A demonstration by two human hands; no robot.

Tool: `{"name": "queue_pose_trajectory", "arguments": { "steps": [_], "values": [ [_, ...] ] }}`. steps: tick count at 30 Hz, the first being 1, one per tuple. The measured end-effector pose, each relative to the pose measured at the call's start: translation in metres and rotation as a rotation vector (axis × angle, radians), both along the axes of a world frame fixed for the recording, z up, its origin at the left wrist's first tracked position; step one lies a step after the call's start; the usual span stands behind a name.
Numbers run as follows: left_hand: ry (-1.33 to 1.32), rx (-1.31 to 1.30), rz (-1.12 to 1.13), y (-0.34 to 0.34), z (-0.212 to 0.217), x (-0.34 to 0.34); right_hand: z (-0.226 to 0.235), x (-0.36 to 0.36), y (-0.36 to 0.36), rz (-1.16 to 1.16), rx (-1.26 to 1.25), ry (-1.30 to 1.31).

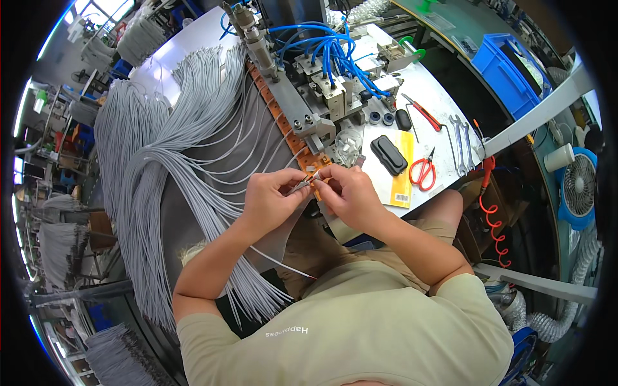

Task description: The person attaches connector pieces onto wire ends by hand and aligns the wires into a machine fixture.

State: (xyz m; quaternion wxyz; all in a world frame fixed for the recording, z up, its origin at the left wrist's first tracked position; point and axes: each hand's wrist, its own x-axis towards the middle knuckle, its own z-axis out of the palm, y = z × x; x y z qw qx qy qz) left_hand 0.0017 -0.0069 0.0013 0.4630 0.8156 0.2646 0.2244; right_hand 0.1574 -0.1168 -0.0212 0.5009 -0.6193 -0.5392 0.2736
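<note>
Grey cables (129, 148) sweep down the left of the frame, likely light, bendy and prone to tangling; best gripped just behind the tip. At upper right, a blue crate (503, 78) has contents I cannot identify. The left hand (270, 198) and right hand (355, 194) meet at centre, fingers pinched nearly closed. Above, a clear bag (348, 145) seems to hold small parts. Between the fingertips sits a thin cable end (300, 186), probably delicate.
</note>
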Motion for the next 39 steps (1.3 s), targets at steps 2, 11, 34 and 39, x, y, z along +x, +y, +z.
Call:
{"name": "queue_pose_trajectory", "arguments": {
  "steps": [2, 11, 34, 39],
  "values": [
    [-0.023, 0.029, 0.005, -0.001, 0.0, 0.001, 0.001, 0.002, -0.001, 0.005, -0.041, 0.051],
    [0.026, 0.559, 0.048, -0.002, 0.007, -0.003, 0.014, 0.001, 0.005, 0.063, -0.223, 0.407],
    [-0.018, 0.199, -0.063, -0.014, 0.035, -0.004, -0.052, 0.039, 0.025, -0.157, 0.147, -0.142],
    [0.218, -0.161, -0.324, 0.01, 0.014, -0.005, -0.052, 0.042, 0.024, -0.115, -0.082, 0.514]
  ]
}}
